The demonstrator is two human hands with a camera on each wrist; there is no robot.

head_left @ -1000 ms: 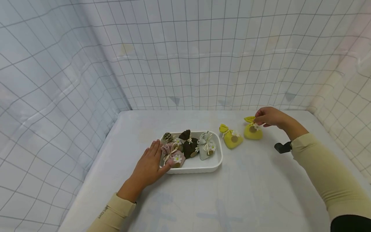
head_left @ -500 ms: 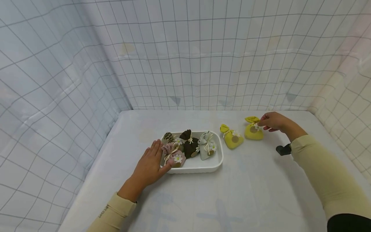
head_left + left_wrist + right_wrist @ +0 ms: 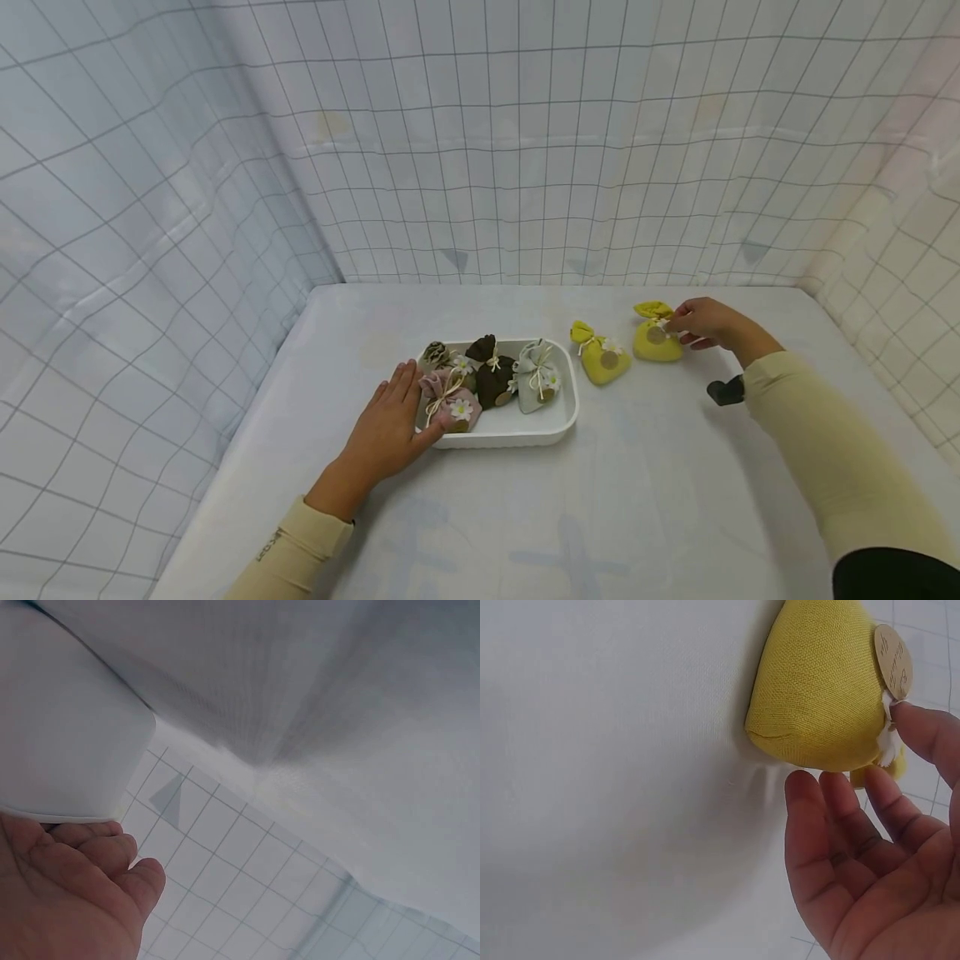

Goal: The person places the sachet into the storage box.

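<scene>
In the head view my left hand (image 3: 386, 425) lies with straight fingers along the left end of a white tray (image 3: 502, 441), its thumb over the front rim near the pink drawstring pouch (image 3: 450, 400). The left wrist view shows my fingertips against the outside of the tray (image 3: 75, 735). My right hand (image 3: 712, 323) is at the right side of the farther yellow drawstring pouch (image 3: 654, 342), which stands on the table. In the right wrist view, thumb and forefinger pinch around the white flower (image 3: 887, 742) below the round brown tag (image 3: 894, 661); the other fingers are half curled by the yellow cloth (image 3: 817, 690).
A second yellow pouch (image 3: 602, 362) lies between the tray and my right hand. Inside the tray are a dark brown pouch (image 3: 493, 385), a grey pouch (image 3: 532, 383) and a partly covered patterned pouch (image 3: 435, 354). Grid-patterned sheets (image 3: 480, 167) enclose the table.
My right hand has shifted slightly down and right, from the yellow pouch's gathered top to its flower. The left hand and the tray stay still.
</scene>
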